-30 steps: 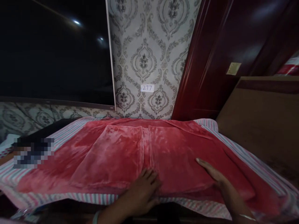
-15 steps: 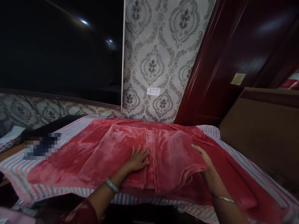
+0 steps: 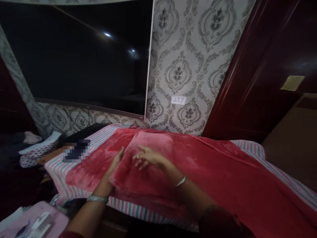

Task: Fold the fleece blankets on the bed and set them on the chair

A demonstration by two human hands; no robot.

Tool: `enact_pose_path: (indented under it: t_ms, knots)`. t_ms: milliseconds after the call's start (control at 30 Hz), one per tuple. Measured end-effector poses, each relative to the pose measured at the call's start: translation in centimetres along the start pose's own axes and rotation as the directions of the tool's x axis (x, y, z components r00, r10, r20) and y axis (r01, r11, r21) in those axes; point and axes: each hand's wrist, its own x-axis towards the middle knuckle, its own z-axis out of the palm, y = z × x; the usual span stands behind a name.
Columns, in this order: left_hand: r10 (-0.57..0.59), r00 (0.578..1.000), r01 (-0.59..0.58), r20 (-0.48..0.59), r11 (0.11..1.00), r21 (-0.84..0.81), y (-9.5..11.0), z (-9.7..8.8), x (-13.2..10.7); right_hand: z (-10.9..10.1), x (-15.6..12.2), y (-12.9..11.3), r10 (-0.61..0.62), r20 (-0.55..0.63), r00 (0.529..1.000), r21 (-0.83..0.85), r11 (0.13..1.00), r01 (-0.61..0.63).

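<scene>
A red plush cloth (image 3: 223, 175) lies spread over a striped sheet (image 3: 59, 168) on a table. A folded stack of the same red cloth (image 3: 148, 158) sits on it at centre left. My left hand (image 3: 116, 162) rests flat along the stack's left edge with its fingers stretched out. My right hand (image 3: 147, 158) lies on top of the stack, fingers loosely spread and pointing left. Both wrists wear metal bangles. Neither hand holds anything.
A large dark screen (image 3: 81, 59) hangs on the patterned wall (image 3: 188, 59), which bears a small label reading 277 (image 3: 178, 99). A dark red door (image 3: 267, 66) stands at right. At lower left is a pink object (image 3: 34, 223), with white dotted cloth (image 3: 37, 152) at left.
The right half of the cloth has been folded over onto the left half. My right hand has crossed left onto the stack, my left hand has slid to its left edge. The view has swung left.
</scene>
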Motion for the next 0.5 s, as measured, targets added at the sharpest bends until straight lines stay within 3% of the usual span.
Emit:
enact_pose_path:
  t_ms: [100,167,233,300,367,500]
  knots:
    - [-0.147,0.987,0.155,0.071,0.979,-0.129,-0.6,-2.1,-0.3,-1.4,-0.8,3.6,0.030,-0.031,0.999,0.049,0.998,-0.028]
    - [-0.288,0.936,0.328,0.204,0.924,-0.198,-0.5,-2.5,-0.1,-3.8,-2.2,5.2,-0.002,-0.146,0.989,0.070,0.998,0.012]
    - [-0.349,0.889,0.415,0.295,0.888,-0.198,0.1,-2.2,0.3,-6.4,-3.8,6.2,-0.042,-0.276,0.960,0.074,0.995,0.064]
    - [-0.295,0.909,0.347,0.294,0.927,-0.143,1.0,-1.6,0.8,-8.5,-5.1,7.1,-0.063,-0.390,0.919,0.068,0.993,0.096]
    - [-0.183,0.951,0.205,0.250,0.977,-0.064,1.8,-0.9,1.3,-9.8,-6.0,7.9,-0.066,-0.474,0.878,0.083,0.989,0.119]
    - [-0.029,0.986,0.026,0.162,0.999,0.021,2.3,-0.9,1.3,-10.1,-6.7,9.6,-0.030,-0.557,0.830,0.178,0.972,0.154]
